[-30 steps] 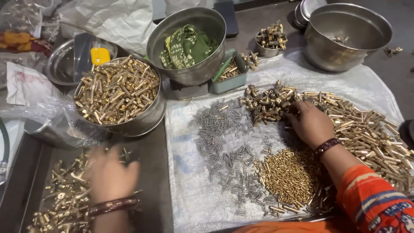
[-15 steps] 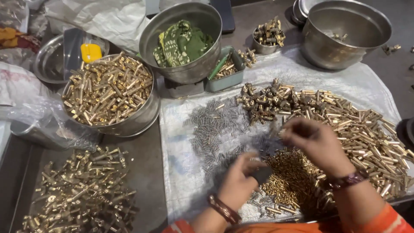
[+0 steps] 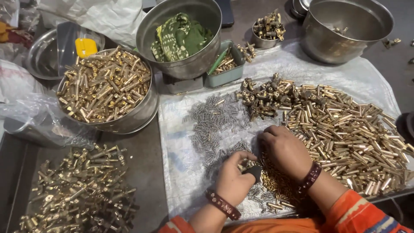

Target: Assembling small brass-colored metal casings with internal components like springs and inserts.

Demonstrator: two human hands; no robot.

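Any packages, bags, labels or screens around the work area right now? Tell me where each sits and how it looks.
Clear plastic bag: left edge, beside the bowl of brass parts; crumpled, see-through.
White plastic bag: top left, behind the bowls; crumpled, white.
Dark flat slab, perhaps a phone: top centre, behind the bowl holding green cloth; its face is not readable.
No labels or signs show.

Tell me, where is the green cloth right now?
In the head view, the green cloth lies inside a steel bowl at top centre, just right of the bowl of brass tubes and far above both hands.
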